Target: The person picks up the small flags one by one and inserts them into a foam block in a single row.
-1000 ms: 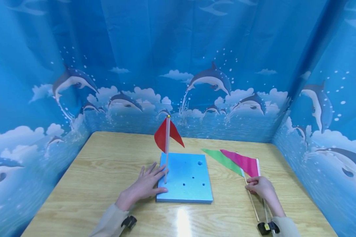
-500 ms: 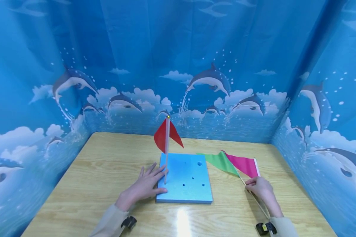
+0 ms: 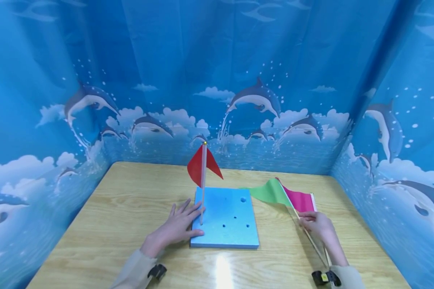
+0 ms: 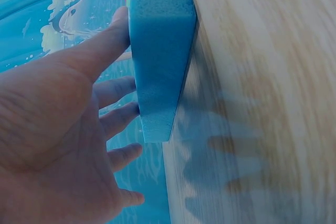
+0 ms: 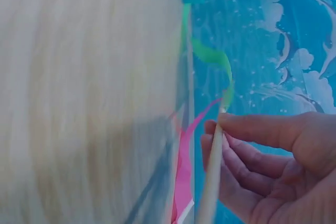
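A blue foam block [image 3: 228,218] with several holes lies on the wooden table [image 3: 130,208]. A red flag [image 3: 203,166] on a stick stands upright in its near left hole. My left hand [image 3: 179,226] rests flat with straight fingers against the block's left edge [image 4: 157,66], the thumb along its near side. My right hand [image 3: 316,225] pinches the wooden stick [image 5: 212,182] of a green flag [image 3: 269,192], lifted and tilted up to the left. A pink flag [image 3: 301,200] lies on the table just behind that hand.
Blue dolphin-print curtains [image 3: 238,80] close in the table at the back and on both sides. Bare wood lies left of the block and along the front edge. A glare spot [image 3: 222,269] shines near the front.
My right hand has lifted the green flag off the pink one and swung its stick more upright. The left hand and the red flag have not moved.
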A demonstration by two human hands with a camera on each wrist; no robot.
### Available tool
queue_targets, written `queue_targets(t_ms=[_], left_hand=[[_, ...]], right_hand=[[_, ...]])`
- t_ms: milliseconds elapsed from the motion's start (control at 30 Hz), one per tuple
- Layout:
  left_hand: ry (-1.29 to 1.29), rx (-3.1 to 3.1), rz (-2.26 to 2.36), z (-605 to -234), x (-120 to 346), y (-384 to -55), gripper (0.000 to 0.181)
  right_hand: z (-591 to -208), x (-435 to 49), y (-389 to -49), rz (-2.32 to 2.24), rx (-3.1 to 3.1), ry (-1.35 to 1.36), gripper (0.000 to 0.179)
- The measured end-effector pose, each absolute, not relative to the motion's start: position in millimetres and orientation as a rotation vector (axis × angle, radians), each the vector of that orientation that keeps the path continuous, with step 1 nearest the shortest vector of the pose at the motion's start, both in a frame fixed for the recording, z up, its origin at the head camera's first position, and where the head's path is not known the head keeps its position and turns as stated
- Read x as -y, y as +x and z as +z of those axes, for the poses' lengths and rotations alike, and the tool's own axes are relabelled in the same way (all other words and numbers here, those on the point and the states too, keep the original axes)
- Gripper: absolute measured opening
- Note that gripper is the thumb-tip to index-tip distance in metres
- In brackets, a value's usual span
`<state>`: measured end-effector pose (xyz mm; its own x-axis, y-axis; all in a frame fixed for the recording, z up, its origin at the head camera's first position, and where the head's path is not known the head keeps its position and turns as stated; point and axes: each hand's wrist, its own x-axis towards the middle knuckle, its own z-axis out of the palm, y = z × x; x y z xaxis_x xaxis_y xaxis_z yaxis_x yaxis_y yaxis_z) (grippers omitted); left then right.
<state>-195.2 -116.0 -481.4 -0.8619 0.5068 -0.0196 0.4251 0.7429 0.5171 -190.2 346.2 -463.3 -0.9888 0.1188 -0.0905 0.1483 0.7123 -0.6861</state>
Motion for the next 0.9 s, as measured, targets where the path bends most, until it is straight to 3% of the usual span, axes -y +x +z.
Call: queue_targets(t_ms=[333, 900], left_hand=[[0.745, -2.783, 0.764, -482, 116, -195, 0.077], [0.733, -2.785, 0.753, -482, 116, -195, 0.078]], right_hand=[[-456, -327, -193, -1.579, -2.695, 0.274, 0.043], [-440, -263, -216, -2.130, -2.562, 0.197, 0.039]])
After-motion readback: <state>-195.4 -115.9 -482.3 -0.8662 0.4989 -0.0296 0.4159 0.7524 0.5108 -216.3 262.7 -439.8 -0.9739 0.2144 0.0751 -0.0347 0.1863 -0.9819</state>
